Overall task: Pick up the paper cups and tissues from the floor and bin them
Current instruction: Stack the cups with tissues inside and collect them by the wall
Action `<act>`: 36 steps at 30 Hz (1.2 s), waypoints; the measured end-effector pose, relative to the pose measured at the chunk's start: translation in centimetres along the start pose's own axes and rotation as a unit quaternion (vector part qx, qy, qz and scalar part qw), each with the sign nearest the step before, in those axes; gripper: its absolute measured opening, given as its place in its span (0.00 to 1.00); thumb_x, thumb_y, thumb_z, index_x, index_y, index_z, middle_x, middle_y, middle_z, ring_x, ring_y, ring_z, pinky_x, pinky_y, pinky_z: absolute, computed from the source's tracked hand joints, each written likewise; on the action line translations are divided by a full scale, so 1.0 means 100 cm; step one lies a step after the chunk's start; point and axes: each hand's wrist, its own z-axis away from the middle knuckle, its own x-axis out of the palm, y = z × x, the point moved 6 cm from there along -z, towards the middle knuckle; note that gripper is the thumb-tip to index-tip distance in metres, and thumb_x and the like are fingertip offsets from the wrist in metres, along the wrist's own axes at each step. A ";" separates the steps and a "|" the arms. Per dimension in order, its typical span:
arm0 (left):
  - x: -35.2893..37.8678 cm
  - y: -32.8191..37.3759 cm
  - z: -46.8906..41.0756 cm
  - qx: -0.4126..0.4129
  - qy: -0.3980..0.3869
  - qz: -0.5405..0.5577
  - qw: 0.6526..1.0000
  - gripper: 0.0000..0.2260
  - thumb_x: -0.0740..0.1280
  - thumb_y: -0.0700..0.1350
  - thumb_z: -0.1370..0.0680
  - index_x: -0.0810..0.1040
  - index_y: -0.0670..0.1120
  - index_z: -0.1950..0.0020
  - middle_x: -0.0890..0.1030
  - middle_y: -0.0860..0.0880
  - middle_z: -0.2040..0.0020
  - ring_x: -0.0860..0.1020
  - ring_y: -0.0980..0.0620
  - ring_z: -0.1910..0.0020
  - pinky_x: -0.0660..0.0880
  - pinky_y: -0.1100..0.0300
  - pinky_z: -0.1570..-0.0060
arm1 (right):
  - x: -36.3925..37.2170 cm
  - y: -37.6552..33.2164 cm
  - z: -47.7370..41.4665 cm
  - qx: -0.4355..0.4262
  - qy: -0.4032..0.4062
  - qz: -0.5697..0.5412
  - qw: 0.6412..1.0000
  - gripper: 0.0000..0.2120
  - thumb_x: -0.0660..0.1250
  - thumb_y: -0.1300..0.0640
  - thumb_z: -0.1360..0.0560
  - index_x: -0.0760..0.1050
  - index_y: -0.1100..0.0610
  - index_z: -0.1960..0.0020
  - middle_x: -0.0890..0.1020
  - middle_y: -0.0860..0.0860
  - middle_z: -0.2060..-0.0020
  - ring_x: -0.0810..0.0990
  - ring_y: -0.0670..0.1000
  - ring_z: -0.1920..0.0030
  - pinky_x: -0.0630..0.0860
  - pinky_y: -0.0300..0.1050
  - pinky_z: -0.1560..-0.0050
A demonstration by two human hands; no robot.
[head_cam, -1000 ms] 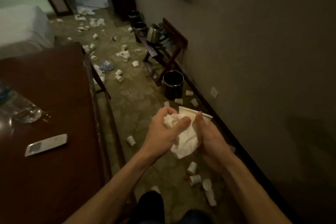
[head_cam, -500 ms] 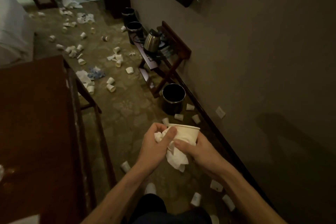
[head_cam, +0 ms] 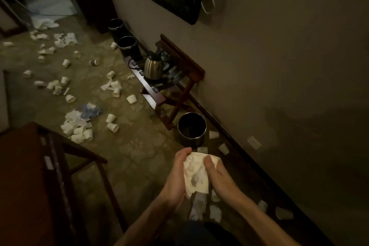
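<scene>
Left hand (head_cam: 177, 173) and right hand (head_cam: 218, 175) gripping a crumpled tissue (head_cam: 196, 173) and paper cup (head_cam: 215, 159), near a bin (head_cam: 191, 140) on the floor (head_cam: 129, 156)

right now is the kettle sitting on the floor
No, the kettle stands raised on the wooden rack.

The bin (head_cam: 191, 130) stands on the floor (head_cam: 137, 146) just beyond the left hand (head_cam: 177, 177) and right hand (head_cam: 217, 175), which hold a tissue (head_cam: 196, 175) between them. Behind it a kettle (head_cam: 153, 67) sits on a rack (head_cam: 179, 62). Paper cups (head_cam: 112, 127) lie scattered to the left, past the tabletop (head_cam: 20, 175).
</scene>
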 end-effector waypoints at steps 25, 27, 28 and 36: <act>-0.041 0.074 -0.372 -0.145 -0.190 -0.386 0.891 0.15 0.67 0.51 0.20 0.69 0.50 0.36 0.76 0.44 0.40 0.82 0.44 0.46 0.83 0.49 0.55 | -0.004 -0.028 -0.292 0.116 0.389 -0.355 0.842 0.36 0.58 0.23 0.34 0.68 0.49 0.39 0.80 0.51 0.47 0.81 0.53 0.47 0.81 0.56 0.45; -0.044 0.064 -0.407 -0.139 -0.225 -0.444 0.856 0.15 0.68 0.53 0.21 0.72 0.49 0.37 0.78 0.42 0.41 0.82 0.43 0.47 0.82 0.42 0.52 | 0.006 -0.018 -0.314 0.123 0.439 -0.392 0.799 0.35 0.60 0.22 0.35 0.67 0.51 0.44 0.79 0.53 0.50 0.81 0.51 0.51 0.80 0.51 0.49; -0.045 0.058 -0.425 -0.128 -0.237 -0.467 0.842 0.14 0.69 0.52 0.21 0.74 0.48 0.39 0.80 0.42 0.42 0.83 0.43 0.47 0.81 0.40 0.50 | 0.011 -0.010 -0.325 0.127 0.463 -0.400 0.781 0.32 0.61 0.25 0.32 0.67 0.53 0.46 0.78 0.53 0.53 0.80 0.46 0.54 0.79 0.44 0.54; -0.069 -0.059 -0.591 -0.146 -0.254 -0.559 0.775 0.07 0.66 0.46 0.19 0.77 0.47 0.42 0.81 0.44 0.46 0.79 0.54 0.54 0.75 0.66 0.66 | 0.030 0.108 -0.474 0.177 0.529 -0.396 0.729 0.09 0.60 0.55 0.18 0.71 0.59 0.40 0.79 0.53 0.52 0.79 0.50 0.55 0.76 0.48 0.52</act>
